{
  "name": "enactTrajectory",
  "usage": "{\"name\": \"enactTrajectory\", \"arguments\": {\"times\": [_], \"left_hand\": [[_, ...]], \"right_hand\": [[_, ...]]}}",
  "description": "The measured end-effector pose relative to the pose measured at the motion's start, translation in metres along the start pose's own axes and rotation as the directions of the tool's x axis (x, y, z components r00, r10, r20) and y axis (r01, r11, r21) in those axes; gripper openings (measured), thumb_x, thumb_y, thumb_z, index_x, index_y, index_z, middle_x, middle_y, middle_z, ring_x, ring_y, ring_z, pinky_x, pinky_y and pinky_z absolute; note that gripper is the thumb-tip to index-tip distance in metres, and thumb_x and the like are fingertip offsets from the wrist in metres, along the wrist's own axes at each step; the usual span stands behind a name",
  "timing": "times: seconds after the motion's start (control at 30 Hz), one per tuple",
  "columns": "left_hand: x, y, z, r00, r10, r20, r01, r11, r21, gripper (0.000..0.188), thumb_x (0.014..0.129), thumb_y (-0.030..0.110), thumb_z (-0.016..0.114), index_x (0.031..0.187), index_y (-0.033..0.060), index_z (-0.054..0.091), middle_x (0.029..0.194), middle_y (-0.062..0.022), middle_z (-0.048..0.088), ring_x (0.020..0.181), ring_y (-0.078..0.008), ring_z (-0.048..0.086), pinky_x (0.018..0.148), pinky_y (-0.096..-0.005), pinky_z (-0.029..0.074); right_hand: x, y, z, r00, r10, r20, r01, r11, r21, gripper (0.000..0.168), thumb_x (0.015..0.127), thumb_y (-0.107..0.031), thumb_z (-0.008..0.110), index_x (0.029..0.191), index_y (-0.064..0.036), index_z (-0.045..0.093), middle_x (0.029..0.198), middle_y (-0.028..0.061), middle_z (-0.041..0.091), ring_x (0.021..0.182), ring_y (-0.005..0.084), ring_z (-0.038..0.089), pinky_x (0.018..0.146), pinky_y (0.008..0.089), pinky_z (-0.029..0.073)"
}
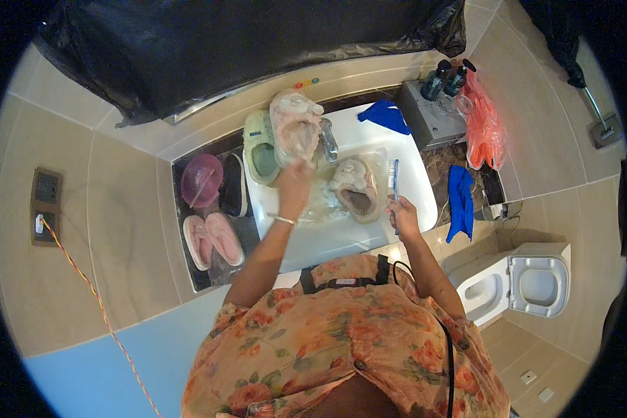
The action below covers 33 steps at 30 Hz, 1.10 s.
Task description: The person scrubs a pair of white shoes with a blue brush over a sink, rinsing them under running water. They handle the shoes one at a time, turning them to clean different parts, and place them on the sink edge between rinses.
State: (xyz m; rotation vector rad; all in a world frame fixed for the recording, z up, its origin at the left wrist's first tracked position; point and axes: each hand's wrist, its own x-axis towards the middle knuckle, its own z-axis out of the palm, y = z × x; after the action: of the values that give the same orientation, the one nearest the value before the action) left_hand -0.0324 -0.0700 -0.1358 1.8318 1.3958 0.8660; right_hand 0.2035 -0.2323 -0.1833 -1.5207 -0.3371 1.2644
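Note:
My right hand [404, 215] grips the blue handle of a scrub brush [393, 177], its white bristles facing left. Just left of it, a wet pale fluffy slipper [356, 190] sits in cloudy water in the white washbasin [423, 201]. My left hand [296, 190], blurred, is at the heel end of a pale pink fluffy slipper [293, 123]. The blur hides whether its fingers are closed on that slipper. A pale green slipper [262, 149] rests at the basin's left side, partly behind the pink one. The metal faucet [329, 140] stands at the back.
Left of the basin are a pink plastic bowl [201, 175], dark shoe [233, 183] and pink slippers [223, 239]. Blue cloths [385, 118] lie at the back right and on the dark counter [434, 170]. Pump bottles [433, 83] top a grey box; a toilet [483, 292] stands right.

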Motion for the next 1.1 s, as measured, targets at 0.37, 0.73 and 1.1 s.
{"name": "enactTrajectory", "arguments": {"times": [0.37,0.73,1.1], "left_hand": [[-0.058,-0.144,0.207,0.853,-0.341,0.394,0.367,0.930,0.010,0.042,0.074,0.030,0.066,0.098,-0.0033,0.059,0.078,-0.0121,0.062,0.060,-0.0265,0.060,0.047,-0.0386,0.046],[-0.043,-0.029,0.146,0.872,-0.479,0.097,0.484,0.874,-0.032,0.040,0.079,0.016,0.057,0.115,0.0005,0.052,0.109,-0.0220,0.059,0.101,-0.0361,0.057,0.086,-0.0388,0.045],[-0.071,0.000,0.100,0.901,-0.327,0.285,0.397,0.887,-0.237,0.040,0.076,0.003,0.049,0.115,0.0096,0.061,0.109,-0.0215,0.060,0.099,-0.0305,0.059,0.086,-0.0338,0.046]], "right_hand": [[0.020,0.011,-0.010,0.995,0.102,-0.022,-0.104,0.978,-0.181,0.027,0.086,-0.021,0.055,0.104,-0.001,0.053,0.070,0.0051,0.054,0.042,0.0077,0.038,0.037,0.0231,0.029],[0.067,0.038,-0.013,0.983,-0.181,0.033,0.161,0.761,-0.628,0.039,0.077,-0.029,0.069,0.097,0.001,0.054,0.072,0.0072,0.057,0.051,0.0124,0.049,0.047,0.0274,0.041],[0.062,0.009,0.043,0.779,-0.586,0.223,0.485,0.338,-0.806,0.040,0.070,-0.025,0.070,0.096,-0.002,0.050,0.084,0.0190,0.058,0.073,0.0384,0.057,0.063,0.0457,0.048]]}}
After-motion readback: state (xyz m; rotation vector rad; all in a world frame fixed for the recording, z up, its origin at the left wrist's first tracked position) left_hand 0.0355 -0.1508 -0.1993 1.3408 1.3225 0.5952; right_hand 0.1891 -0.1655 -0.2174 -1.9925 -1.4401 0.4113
